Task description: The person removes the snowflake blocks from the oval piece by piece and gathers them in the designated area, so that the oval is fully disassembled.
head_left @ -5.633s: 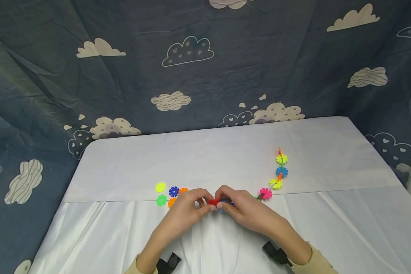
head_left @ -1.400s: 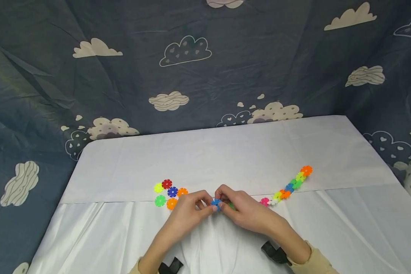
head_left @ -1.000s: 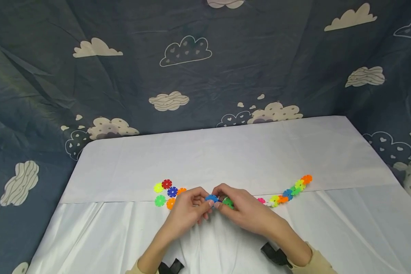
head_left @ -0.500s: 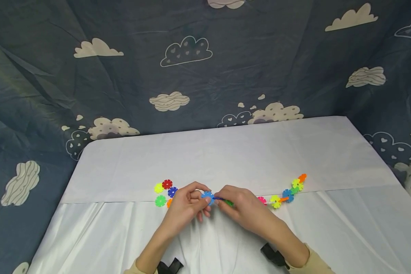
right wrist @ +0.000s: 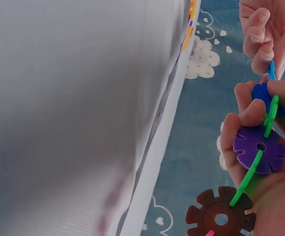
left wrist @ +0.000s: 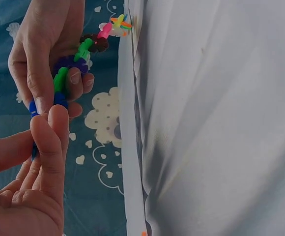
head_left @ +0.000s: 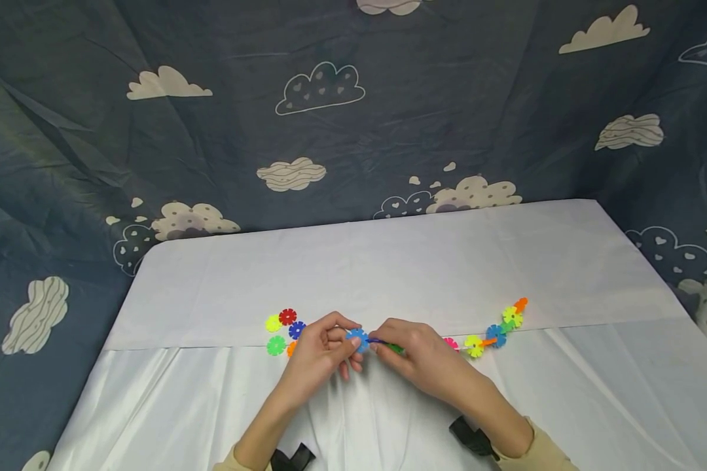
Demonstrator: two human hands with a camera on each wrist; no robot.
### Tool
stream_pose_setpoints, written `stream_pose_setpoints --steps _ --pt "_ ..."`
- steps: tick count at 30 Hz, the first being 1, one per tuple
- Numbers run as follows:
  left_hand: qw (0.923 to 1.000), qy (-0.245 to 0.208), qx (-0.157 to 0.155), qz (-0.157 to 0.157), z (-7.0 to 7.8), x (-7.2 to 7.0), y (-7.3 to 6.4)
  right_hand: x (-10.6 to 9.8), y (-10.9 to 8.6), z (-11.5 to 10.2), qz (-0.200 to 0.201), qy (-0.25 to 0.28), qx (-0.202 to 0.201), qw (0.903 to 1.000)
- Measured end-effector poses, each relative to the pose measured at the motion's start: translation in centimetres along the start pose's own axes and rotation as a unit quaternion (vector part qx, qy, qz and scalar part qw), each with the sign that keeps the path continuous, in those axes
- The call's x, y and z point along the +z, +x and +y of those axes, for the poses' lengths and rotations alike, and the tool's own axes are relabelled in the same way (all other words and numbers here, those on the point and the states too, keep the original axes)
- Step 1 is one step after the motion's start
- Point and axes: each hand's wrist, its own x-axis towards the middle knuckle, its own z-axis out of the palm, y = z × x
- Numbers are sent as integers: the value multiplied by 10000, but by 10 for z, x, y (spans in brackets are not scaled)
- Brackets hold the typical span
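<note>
My left hand (head_left: 321,353) pinches a light blue slotted flower disc (head_left: 358,339) between thumb and fingers, its face toward the head camera. Facing it, my right hand (head_left: 424,353) grips the end of a chain of interlocked discs. In the right wrist view that end has a dark blue disc (right wrist: 263,94), a green disc (right wrist: 271,116), a purple disc (right wrist: 260,147) and a brown disc (right wrist: 221,214). The light blue disc meets the dark blue one edge to edge; how deep the slots sit is hidden by fingers. Past my right hand runs the chain's tail, with a yellow disc (head_left: 474,347).
Left of my left hand lie loose discs on the white cloth: a red disc (head_left: 287,316), a green disc (head_left: 275,345), a dark blue disc (head_left: 297,330) and others, partly covered by the hand. A dark cloud-print curtain (head_left: 353,150) hangs behind the table.
A red disc, earlier between my hands, now lies among the loose ones; a light blue disc is held instead. Lately my left hand shifted slightly left, and the chain's tail swung and twisted.
</note>
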Motion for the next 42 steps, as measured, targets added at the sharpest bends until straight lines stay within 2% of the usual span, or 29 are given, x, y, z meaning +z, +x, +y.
stream_pose_setpoints --steps 6,12,17,20,22,26,31,35,38,42 --pt "9999 95 -51 116 2 -8 -1 -2 0 0 -77 -8 98 9999" --pt "9982 594 -51 110 3 -28 -1 -3 0 1 -41 3 79 10000" --pt "9948 906 -109 448 5 -49 -1 -4 -1 3 -6 0 112 9999" --pt "9916 1035 -123 761 6 -57 -1 -5 -1 4 -11 31 123 9999" --pt "9886 1174 -119 938 5 -61 -1 -5 -1 4 -24 53 116 9999" --pt "9811 1545 -397 1093 1 -66 0 -6 -1 4 -46 81 99 9999" --pt "9692 2224 -680 808 -6 -69 0 -6 -1 5 -58 110 84 9999" --pt "9607 2599 -794 565 -10 -69 0 -6 0 5 -108 132 144 9998" --pt "9532 2868 -762 584 -11 -68 0 -6 0 5 -162 160 195 9996" --pt "9436 3166 -567 781 -10 -65 0 -6 0 5 -200 200 200 9994"
